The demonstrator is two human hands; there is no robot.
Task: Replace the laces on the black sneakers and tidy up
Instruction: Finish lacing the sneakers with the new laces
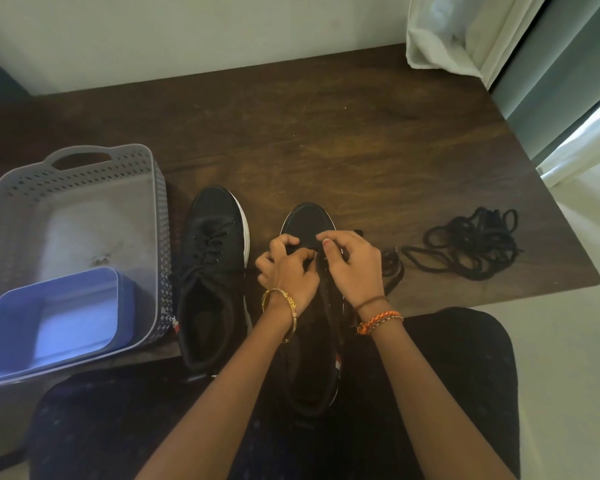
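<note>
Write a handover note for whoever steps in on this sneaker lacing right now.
Left hand and right hand: both pinch a black lace at the lowest eyelets of the right black sneaker.
Left black sneaker stands beside it, laced.
Loose pile of black laces lies right on the dark wooden table.
Grey perforated plastic basket holds a blue plastic box.
Left: finish lacing, tidy up.

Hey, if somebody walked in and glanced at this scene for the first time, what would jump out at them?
First, the left hand and right hand meeting over the right sneaker at the table's near edge, fingers curled at its lacing. Next, the left sneaker beside it, already laced, and a tangle of loose black laces farther right on the dark wooden table. At far left, a grey basket holds a blue box.
</note>
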